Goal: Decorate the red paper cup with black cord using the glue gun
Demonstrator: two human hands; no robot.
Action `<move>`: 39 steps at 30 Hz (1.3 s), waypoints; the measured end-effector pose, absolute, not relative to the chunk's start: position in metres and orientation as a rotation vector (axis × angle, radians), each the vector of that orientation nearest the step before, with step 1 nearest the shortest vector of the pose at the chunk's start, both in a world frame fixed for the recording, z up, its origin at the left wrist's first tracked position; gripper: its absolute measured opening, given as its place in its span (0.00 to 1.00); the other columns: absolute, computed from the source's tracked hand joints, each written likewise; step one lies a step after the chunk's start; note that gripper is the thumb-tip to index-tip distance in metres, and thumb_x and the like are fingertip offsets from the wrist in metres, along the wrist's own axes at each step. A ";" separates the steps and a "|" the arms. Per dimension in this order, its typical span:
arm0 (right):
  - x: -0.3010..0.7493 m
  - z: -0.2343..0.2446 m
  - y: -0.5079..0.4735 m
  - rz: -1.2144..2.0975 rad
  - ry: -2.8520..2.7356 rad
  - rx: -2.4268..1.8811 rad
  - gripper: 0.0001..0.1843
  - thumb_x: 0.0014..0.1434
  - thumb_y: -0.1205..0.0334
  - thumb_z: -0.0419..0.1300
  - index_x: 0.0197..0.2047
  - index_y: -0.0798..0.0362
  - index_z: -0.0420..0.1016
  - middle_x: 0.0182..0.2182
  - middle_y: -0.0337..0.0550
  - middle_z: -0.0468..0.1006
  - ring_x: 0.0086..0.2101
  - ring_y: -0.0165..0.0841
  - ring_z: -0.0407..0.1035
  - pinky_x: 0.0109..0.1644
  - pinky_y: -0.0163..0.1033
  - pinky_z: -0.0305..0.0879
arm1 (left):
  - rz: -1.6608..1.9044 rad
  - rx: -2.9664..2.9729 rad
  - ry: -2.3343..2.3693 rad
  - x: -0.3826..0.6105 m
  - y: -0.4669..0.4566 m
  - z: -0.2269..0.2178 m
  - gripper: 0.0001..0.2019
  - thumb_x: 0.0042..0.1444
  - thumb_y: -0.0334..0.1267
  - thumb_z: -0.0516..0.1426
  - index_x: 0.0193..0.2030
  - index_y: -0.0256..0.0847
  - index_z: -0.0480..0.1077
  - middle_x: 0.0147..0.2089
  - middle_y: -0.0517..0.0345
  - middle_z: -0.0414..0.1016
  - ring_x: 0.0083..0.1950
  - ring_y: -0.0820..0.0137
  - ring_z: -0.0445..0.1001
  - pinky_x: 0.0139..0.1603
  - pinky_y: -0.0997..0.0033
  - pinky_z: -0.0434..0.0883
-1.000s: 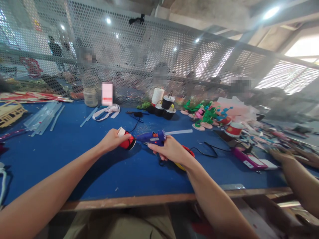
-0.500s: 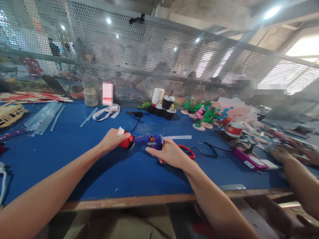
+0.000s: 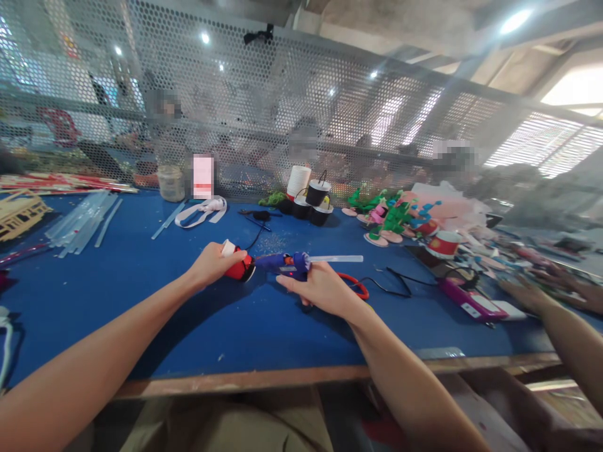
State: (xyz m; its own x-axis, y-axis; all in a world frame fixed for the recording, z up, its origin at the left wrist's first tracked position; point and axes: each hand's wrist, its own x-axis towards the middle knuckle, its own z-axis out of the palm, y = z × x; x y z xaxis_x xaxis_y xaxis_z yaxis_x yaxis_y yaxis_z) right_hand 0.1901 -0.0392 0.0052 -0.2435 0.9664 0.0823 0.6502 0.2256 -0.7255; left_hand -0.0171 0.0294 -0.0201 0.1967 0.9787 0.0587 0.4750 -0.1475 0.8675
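My left hand (image 3: 211, 263) is closed around a small red and white cup-shaped piece (image 3: 239, 269) lying on its side on the blue table (image 3: 141, 301). My right hand (image 3: 320, 287) grips a blue hot glue gun (image 3: 288, 262), its nozzle pointing left and touching the base of the red piece. A clear glue stick (image 3: 336, 258) pokes out of the gun's back to the right. The gun's black cord (image 3: 396, 285) trails off to the right.
Clear glue sticks (image 3: 80, 223) lie at the far left, a white ribbon (image 3: 202, 210) and a jar (image 3: 170, 182) behind. Black cups (image 3: 315, 204), green and pink foam figures (image 3: 391, 220) and a red cup (image 3: 443, 245) crowd the right. Another person's arm (image 3: 560, 326) reaches in at right. Perforated metal screen behind.
My right hand has rolled the glue gun slightly and shifted it a little back; the red scissor handle under it shows more. The other person's hand at right moved.
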 end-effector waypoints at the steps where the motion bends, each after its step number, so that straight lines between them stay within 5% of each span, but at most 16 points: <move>1: 0.190 0.005 -0.038 0.789 -1.947 -1.476 0.15 0.50 0.53 0.55 0.20 0.54 0.63 0.12 0.34 0.65 0.12 0.25 0.60 0.17 0.30 0.58 | 0.866 1.752 1.354 -0.018 0.030 -0.021 0.19 0.39 0.51 0.56 0.15 0.37 0.60 0.14 0.67 0.53 0.19 0.79 0.49 0.19 0.76 0.45; 29: 0.196 0.004 -0.028 0.895 -1.859 -1.473 0.18 0.49 0.52 0.56 0.17 0.56 0.65 0.08 0.35 0.63 0.11 0.23 0.58 0.15 0.28 0.56 | 0.796 1.825 1.186 -0.021 0.027 -0.014 0.19 0.40 0.48 0.57 0.11 0.37 0.59 0.13 0.67 0.51 0.18 0.80 0.48 0.18 0.77 0.45; 39: 0.205 0.008 -0.022 1.079 -1.751 -1.417 0.16 0.50 0.53 0.57 0.26 0.59 0.72 0.08 0.33 0.63 0.11 0.21 0.56 0.16 0.27 0.53 | 0.865 1.833 1.153 -0.020 0.023 -0.011 0.18 0.41 0.47 0.57 0.12 0.37 0.58 0.13 0.67 0.51 0.18 0.81 0.47 0.18 0.76 0.45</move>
